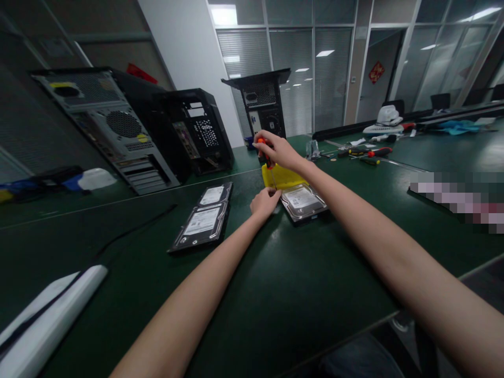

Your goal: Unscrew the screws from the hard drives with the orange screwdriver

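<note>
My right hand point(275, 149) is closed round the red-and-black handle of a screwdriver point(270, 160). The tool stands nearly upright, its thin shaft pointing down toward my left hand point(264, 202). Those left fingers are curled together beside the left edge of a hard drive point(301, 202); what they pinch, if anything, is hidden. The drive lies label side up in front of a yellow plastic piece point(289, 177). Left of my hands, two more hard drives point(202, 223) lie end to end, white labels up.
Computer cases point(129, 121) stand along the back left, another point(265, 102) behind my hands. Pliers and other hand tools point(374, 153) lie at the right rear. A white object with a black strap point(59, 310) is at the near left. The green table's front edge point(378, 320) runs below my right forearm.
</note>
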The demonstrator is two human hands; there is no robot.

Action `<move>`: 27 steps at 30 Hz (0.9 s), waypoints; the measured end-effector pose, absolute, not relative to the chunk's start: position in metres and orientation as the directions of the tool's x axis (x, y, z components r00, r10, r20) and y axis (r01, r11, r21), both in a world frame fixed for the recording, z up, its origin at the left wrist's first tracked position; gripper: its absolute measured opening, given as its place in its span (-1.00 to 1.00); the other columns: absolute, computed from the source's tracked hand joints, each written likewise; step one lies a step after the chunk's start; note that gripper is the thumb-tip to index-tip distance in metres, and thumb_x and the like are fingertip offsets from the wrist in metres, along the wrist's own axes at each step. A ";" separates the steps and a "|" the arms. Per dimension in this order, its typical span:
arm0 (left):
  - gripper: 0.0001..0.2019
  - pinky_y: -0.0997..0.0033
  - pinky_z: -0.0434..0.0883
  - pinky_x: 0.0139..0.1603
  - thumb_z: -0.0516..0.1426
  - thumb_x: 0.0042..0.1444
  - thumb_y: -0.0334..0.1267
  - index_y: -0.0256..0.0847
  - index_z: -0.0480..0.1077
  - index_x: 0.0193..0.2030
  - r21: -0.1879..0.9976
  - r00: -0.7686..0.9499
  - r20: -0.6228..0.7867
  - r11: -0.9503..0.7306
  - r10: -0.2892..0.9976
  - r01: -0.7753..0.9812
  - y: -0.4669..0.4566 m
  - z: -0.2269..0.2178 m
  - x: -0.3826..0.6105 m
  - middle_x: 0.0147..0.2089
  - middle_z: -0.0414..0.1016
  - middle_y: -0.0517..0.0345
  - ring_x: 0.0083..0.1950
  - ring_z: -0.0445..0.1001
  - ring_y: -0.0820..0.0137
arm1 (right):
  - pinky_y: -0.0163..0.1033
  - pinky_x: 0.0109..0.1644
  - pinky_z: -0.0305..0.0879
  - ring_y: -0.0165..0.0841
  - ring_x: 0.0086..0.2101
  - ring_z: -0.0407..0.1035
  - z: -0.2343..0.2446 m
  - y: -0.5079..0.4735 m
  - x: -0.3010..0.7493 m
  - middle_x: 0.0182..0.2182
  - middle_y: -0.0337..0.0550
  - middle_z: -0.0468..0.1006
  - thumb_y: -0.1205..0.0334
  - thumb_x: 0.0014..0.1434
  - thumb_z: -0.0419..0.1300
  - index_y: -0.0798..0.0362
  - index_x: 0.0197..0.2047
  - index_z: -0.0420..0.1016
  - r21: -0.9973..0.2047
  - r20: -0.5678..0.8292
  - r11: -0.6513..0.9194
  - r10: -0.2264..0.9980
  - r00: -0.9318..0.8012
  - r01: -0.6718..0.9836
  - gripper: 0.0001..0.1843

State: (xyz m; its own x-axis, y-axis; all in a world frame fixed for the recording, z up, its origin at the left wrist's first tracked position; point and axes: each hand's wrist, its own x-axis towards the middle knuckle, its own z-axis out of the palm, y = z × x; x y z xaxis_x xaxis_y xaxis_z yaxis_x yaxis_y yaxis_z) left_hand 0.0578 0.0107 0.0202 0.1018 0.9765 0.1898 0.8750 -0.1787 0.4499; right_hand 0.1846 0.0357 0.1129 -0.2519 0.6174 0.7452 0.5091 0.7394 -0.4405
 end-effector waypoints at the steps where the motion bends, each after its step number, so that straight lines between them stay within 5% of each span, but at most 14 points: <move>1: -0.55 0.31 0.35 -0.02 0.01 0.14 0.11 -0.08 0.46 0.01 0.449 0.101 0.191 -0.178 0.976 0.876 0.011 0.020 0.058 0.06 0.52 0.09 0.07 0.46 0.16 | -0.22 -0.14 0.28 -0.35 -0.34 0.36 0.114 0.035 0.184 -0.35 -0.17 0.49 0.01 0.29 -0.01 0.07 -0.06 0.36 -0.435 0.750 0.742 0.612 -0.250 0.511 -0.66; 13: -0.55 0.32 0.35 -0.04 0.00 0.14 0.13 -0.06 0.46 0.01 0.438 0.102 0.194 -0.179 0.976 0.881 0.011 0.020 0.057 0.05 0.53 0.10 0.06 0.47 0.17 | -0.20 -0.02 0.29 -0.32 -0.12 0.36 0.118 0.032 0.186 -0.16 -0.06 0.48 0.05 0.35 -0.14 0.15 -0.03 0.44 -0.435 0.766 0.769 0.589 -0.256 0.470 -0.56; 27: -0.54 0.30 0.36 -0.04 0.00 0.14 0.13 -0.07 0.46 0.01 0.448 0.103 0.200 -0.185 0.974 0.875 0.011 0.020 0.057 0.06 0.52 0.11 0.07 0.47 0.15 | -0.29 -0.21 0.30 -0.43 -0.38 0.33 0.116 0.038 0.186 -0.34 -0.16 0.47 0.03 0.24 0.07 0.12 -0.15 0.36 -0.462 0.775 0.775 0.589 -0.229 0.431 -0.69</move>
State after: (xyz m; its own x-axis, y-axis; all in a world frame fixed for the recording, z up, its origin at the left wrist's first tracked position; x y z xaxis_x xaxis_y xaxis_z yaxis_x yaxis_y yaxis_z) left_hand 0.0569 0.0110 0.0201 0.1035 0.9743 0.2002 0.8748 -0.1849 0.4479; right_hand 0.1857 0.0383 0.1161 -0.2294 0.5890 0.7749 0.4314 0.7752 -0.4615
